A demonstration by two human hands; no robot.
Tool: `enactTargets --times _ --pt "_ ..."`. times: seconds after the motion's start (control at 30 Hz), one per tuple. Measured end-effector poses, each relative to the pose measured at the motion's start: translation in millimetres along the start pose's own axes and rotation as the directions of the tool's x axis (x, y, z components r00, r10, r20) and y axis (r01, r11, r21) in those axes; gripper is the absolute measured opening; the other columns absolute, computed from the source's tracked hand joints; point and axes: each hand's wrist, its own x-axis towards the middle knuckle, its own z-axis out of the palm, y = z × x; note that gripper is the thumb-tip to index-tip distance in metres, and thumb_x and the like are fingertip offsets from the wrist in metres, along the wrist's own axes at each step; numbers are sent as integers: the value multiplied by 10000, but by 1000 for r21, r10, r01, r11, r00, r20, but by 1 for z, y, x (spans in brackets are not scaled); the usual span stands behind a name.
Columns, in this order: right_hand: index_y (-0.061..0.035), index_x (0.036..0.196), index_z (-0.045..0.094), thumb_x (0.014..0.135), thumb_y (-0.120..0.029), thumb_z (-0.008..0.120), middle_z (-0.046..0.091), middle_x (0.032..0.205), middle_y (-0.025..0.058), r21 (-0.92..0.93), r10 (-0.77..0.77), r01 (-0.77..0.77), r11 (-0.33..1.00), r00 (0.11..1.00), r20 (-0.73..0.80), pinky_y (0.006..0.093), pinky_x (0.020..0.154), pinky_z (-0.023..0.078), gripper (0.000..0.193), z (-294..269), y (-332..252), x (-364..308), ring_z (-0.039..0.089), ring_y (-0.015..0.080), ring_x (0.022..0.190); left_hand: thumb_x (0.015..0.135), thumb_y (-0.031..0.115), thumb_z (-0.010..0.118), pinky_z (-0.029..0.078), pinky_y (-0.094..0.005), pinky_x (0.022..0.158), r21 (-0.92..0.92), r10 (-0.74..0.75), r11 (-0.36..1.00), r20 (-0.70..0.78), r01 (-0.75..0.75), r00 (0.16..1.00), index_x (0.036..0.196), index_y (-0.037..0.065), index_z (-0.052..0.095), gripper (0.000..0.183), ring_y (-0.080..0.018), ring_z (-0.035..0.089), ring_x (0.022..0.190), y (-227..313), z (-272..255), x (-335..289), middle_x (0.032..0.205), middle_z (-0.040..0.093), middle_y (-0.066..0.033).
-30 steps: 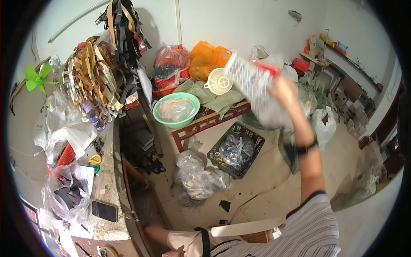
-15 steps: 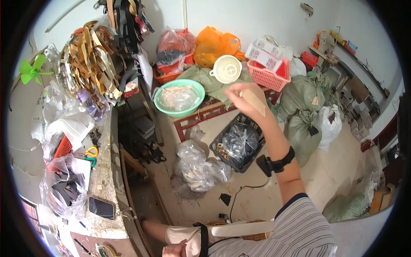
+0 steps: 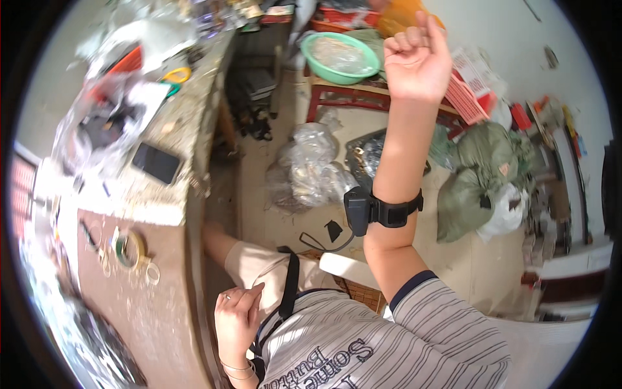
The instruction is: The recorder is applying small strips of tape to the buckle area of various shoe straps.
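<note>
My right hand [image 3: 418, 61] is raised at the end of a stretched arm, palm toward me, fingers loosely curled and apart, nothing in the palm. It overlaps the front of an orange plastic bag [image 3: 395, 19] and sits beside a green basin [image 3: 343, 72] with a clear bag in it. A black strap with a small black device [image 3: 385, 212] circles that forearm. My left hand [image 3: 236, 318], with a ring and bracelets, is low by my thigh beside the bench edge. Its fingers are bent together; the inside of the grip is hidden.
On the bench [image 3: 146, 311] at left lie a phone [image 3: 156, 163], tape rolls [image 3: 129, 249], scissors [image 3: 176, 75] and a bag of dark scraps [image 3: 107, 123]. Clear bags [image 3: 311, 168] and a black crate [image 3: 369, 155] stand on the floor. Green sacks [image 3: 476, 168] and a pink basket [image 3: 465, 97] are at right.
The view has shifted, bringing the bench lower in the picture. My right hand has turned to show its palm. My left hand, earlier at the lower edge, is now more fully in view.
</note>
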Motion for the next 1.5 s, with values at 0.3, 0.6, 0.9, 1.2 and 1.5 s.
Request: enactTargets --times 0.3,0.6,0.9,1.2,1.5 --pt "-4 1002 619 992 -144 572 423 621 -2 215 138 -245 945 899 416 299 614 335 148 150 94 -148 373 130 576 876 -15 662 519 -351 884 -539 -346 837 -391 93 853 1147 -2 721 278 -257 703 925 -24 -77 -105 1000 750 -128" --pt "10 972 609 979 -147 589 500 618 38 214 232 -483 849 705 670 305 618 396 159 278 190 -347 437 128 578 834 247 835 561 -402 822 -829 -540 547 -244 116 806 1292 -20 561 597 -321 716 956 -31 -83 -139 1060 706 -218" --pt "-43 921 749 871 -31 728 691 760 70 -18 -57 304 953 237 970 260 592 486 56 293 201 -493 615 151 610 952 289 705 549 -400 757 -689 -619 655 -252 311 744 1075 -1 659 318 -326 708 835 -40 -101 -204 905 714 -180" --pt "-217 1443 524 776 -270 841 365 1548 233 11 175 361 932 -480 860 524 1067 445 741 333 312 -528 439 430 1349 802 261 828 498 -468 990 18 -357 293 -925 956 127 1343 15 537 662 -436 606 1145 -177 -226 -306 1305 574 -264" --pt "-139 1198 581 675 -161 842 554 1057 107 211 83 440 873 -560 825 413 809 519 585 251 310 -568 596 302 933 765 49 841 524 -350 751 -483 -734 441 -679 756 -5 900 -21 570 310 -236 654 809 -198 -193 -359 917 665 -147"
